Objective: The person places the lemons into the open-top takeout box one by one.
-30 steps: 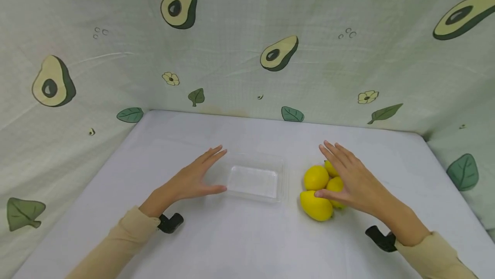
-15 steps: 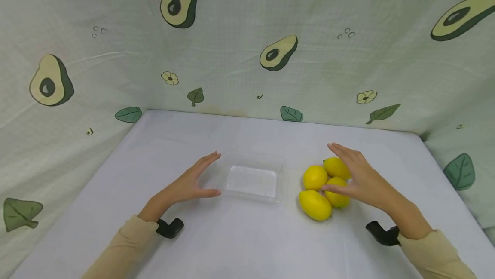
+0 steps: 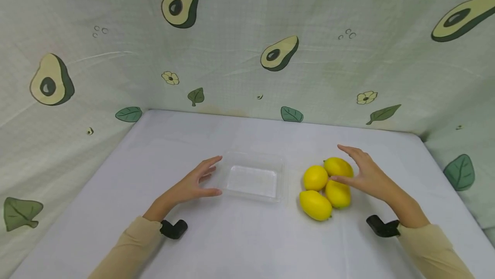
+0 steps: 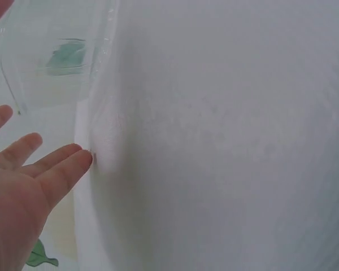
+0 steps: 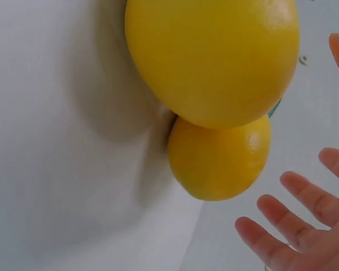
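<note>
A clear plastic container (image 3: 252, 181) lies at the middle of the white table. My left hand (image 3: 196, 183) is at its left side, thumb and fingers spread apart, fingertips close to the rim. In the left wrist view the container (image 4: 62, 62) shows beyond the spread fingers (image 4: 68, 169). Several yellow lemons sit in a cluster right of the container, among them a front lemon (image 3: 315, 205) and a back lemon (image 3: 338, 167). My right hand (image 3: 365, 173) hovers at the cluster's right side, its thumb overlapping one lemon (image 3: 338, 194). Nothing is held in either hand.
The white tabletop (image 3: 247, 244) runs back to a hanging cloth (image 3: 228, 47) printed with avocados and leaves. Black devices sit at the left wrist (image 3: 174, 229) and the right wrist (image 3: 383, 226).
My right hand has moved right and slightly down, uncovering more of the lemons. My left hand has lowered a little and its fingers bend slightly more. Container and lemons stay put.
</note>
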`<action>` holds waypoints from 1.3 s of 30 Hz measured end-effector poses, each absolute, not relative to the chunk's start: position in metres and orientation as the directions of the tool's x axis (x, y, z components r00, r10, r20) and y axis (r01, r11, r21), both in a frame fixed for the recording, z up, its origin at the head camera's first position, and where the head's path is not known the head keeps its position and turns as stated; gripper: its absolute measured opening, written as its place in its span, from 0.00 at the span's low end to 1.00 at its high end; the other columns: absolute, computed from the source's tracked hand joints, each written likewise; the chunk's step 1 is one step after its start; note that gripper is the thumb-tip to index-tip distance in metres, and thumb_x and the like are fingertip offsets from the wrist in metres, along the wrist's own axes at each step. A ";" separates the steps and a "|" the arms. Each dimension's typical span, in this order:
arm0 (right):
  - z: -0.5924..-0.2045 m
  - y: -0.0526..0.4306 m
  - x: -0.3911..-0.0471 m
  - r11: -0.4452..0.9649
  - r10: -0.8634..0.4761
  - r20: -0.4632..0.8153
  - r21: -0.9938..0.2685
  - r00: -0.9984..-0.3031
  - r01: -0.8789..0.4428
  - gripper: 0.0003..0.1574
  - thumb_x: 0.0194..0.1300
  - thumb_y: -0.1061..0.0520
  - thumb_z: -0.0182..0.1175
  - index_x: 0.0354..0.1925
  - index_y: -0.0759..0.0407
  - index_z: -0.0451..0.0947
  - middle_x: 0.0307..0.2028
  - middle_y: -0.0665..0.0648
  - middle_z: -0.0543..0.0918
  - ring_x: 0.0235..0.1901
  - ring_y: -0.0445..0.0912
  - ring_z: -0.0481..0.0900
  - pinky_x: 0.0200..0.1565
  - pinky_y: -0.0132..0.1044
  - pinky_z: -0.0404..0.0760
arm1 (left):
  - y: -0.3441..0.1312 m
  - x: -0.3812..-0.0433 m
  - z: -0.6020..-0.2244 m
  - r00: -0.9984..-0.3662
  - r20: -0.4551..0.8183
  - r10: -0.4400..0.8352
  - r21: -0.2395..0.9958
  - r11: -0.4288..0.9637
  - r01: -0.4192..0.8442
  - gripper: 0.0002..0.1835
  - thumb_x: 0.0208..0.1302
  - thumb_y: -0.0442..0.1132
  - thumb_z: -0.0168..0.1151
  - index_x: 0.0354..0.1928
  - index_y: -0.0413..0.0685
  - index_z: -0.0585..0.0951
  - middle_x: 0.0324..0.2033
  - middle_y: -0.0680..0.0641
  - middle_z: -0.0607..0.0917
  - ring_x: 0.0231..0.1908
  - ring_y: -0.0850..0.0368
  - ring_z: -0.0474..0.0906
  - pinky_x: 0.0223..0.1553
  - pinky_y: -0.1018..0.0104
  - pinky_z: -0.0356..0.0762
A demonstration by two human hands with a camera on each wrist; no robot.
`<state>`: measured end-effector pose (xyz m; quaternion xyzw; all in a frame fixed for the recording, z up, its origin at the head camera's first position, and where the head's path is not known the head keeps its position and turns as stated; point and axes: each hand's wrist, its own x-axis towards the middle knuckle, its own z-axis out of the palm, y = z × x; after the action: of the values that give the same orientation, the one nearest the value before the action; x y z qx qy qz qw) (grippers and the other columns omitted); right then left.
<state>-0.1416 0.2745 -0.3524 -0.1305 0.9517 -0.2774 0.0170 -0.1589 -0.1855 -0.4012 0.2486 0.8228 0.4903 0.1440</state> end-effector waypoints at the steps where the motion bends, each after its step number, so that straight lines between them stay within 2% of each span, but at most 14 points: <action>1: -0.354 0.276 -0.143 0.810 -0.259 0.041 -0.535 -0.965 -0.241 0.55 0.54 0.43 0.67 0.70 0.62 0.51 0.66 0.72 0.57 0.59 0.68 0.57 0.52 0.72 0.63 | -0.186 -0.159 -0.402 -0.834 0.002 0.551 0.883 0.391 0.261 0.49 0.52 0.44 0.70 0.72 0.56 0.52 0.70 0.45 0.52 0.68 0.37 0.53 0.67 0.45 0.57; 5: -0.358 0.281 -0.148 0.806 -0.268 0.040 -0.537 -0.963 -0.247 0.52 0.56 0.45 0.65 0.68 0.66 0.53 0.63 0.74 0.59 0.54 0.67 0.63 0.50 0.66 0.68 | -0.186 -0.160 -0.404 -0.828 -0.004 0.560 0.898 0.366 0.243 0.48 0.53 0.42 0.70 0.72 0.54 0.51 0.70 0.44 0.51 0.67 0.37 0.55 0.67 0.47 0.58; 12: -0.366 0.286 -0.155 0.822 -0.251 -0.029 -0.534 -0.968 -0.197 0.49 0.59 0.43 0.62 0.67 0.67 0.54 0.61 0.74 0.61 0.53 0.67 0.66 0.49 0.65 0.71 | -0.184 -0.161 -0.405 -0.808 0.021 0.589 0.916 0.313 0.252 0.48 0.54 0.40 0.69 0.72 0.49 0.51 0.71 0.43 0.52 0.67 0.38 0.57 0.67 0.47 0.57; 20: -0.377 0.289 -0.160 0.831 -0.236 -0.043 -0.528 -0.971 -0.178 0.44 0.61 0.43 0.60 0.64 0.68 0.59 0.56 0.71 0.69 0.47 0.59 0.69 0.43 0.48 0.75 | -0.184 -0.163 -0.407 -0.801 0.009 0.598 0.921 0.307 0.239 0.48 0.54 0.39 0.69 0.72 0.50 0.51 0.69 0.41 0.56 0.67 0.39 0.58 0.67 0.49 0.57; 39: -0.381 0.288 -0.165 0.832 -0.209 -0.069 -0.537 -0.975 -0.140 0.41 0.62 0.42 0.58 0.62 0.68 0.61 0.54 0.71 0.71 0.46 0.58 0.71 0.42 0.46 0.75 | -0.182 -0.164 -0.407 -0.805 -0.010 0.593 0.922 0.318 0.223 0.48 0.54 0.38 0.69 0.71 0.49 0.50 0.69 0.42 0.57 0.66 0.40 0.59 0.68 0.47 0.56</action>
<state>-0.1646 0.2882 -0.3812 -0.0916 0.9549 -0.2752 0.0627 -0.1644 -0.1819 -0.4074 0.2573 0.7924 0.5242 0.1765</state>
